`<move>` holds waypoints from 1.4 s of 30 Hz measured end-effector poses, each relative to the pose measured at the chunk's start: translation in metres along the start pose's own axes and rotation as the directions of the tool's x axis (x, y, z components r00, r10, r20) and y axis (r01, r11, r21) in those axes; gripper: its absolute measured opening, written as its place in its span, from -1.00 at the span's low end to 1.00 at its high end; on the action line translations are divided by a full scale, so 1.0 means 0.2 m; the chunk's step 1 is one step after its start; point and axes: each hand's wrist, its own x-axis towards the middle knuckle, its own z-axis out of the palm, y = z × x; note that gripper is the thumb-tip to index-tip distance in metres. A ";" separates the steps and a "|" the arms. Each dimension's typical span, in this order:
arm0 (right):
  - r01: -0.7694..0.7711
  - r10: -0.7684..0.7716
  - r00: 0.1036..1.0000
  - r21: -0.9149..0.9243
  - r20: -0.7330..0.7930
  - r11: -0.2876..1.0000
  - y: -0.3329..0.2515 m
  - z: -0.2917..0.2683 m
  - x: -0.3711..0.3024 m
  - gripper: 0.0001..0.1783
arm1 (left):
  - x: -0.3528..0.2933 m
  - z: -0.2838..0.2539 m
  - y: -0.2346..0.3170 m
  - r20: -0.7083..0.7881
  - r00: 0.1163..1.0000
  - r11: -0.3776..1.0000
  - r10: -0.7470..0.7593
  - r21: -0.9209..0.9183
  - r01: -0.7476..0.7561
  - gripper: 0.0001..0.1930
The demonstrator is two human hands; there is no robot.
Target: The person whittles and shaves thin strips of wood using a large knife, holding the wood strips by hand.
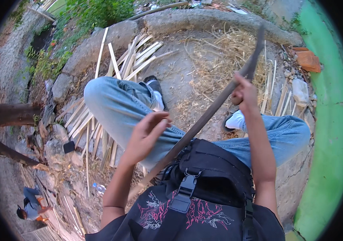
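Black shirt [219, 233]: jagged red, letter-like print [204, 209] across the chest, with white line drawings [215, 220] towards its ends. No word, number or sign can be read from here.

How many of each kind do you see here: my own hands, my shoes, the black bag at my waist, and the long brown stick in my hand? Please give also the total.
Hands: 2 (left hand, right hand)
Shoes: 2 (left shoe, right shoe)
Black bag: 1
Long brown stick: 1
Total: 6
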 end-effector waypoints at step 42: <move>-0.146 0.195 0.978 0.431 -0.072 0.891 -0.20 -0.40 0.23 -0.44 | -0.65 -0.14 0.20 -0.398 0.790 0.365 0.467 0.900 0.237 -0.55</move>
